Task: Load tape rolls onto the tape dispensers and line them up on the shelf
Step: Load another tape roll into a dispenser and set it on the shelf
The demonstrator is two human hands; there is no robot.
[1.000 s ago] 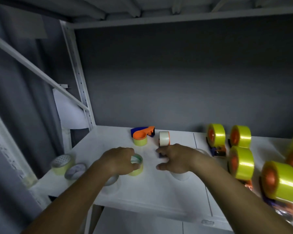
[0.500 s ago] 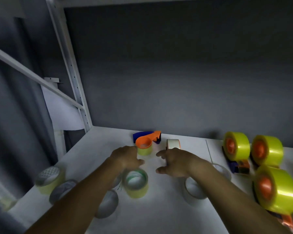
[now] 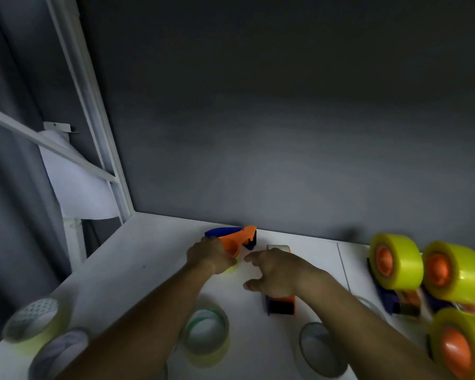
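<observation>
Dispenser at the back: an orange and blue plastic tape dispenser (image 3: 235,237) lies on the white shelf (image 3: 137,259) close to the grey back wall (image 3: 285,133), sitting on top of a small yellow tape roll (image 3: 232,268) of which only the lower edge shows.
Left hand: the left hand (image 3: 210,256) rests on the near left side of that dispenser, knuckles toward the camera; its fingers curl around the orange body and grip it.
Right hand: the right hand (image 3: 274,272) hovers just right of the left one, fingers (image 3: 251,257) spread and loosely bent, thumb low, holding nothing.
Under the right hand: a second orange and dark dispenser (image 3: 281,305) lies beneath the palm, with a pale whitish tape roll (image 3: 279,247) showing just beyond the fingers; I cannot tell whether the hand touches either.
Loose rolls, near edge: a clear greenish-yellow roll (image 3: 207,335) lies flat between the forearms, a clear roll (image 3: 321,349) below the right forearm, and two blurred rolls, one pale yellow (image 3: 36,325) and one greyish (image 3: 61,352), at the left corner.
Loaded dispensers: three dispensers carrying bright yellow rolls with orange hubs stand at the right, two side by side at the rear (image 3: 394,261) (image 3: 454,272) and one nearer (image 3: 462,346).
Frame: a white metal upright (image 3: 93,119) rises at the shelf's left rear corner.
</observation>
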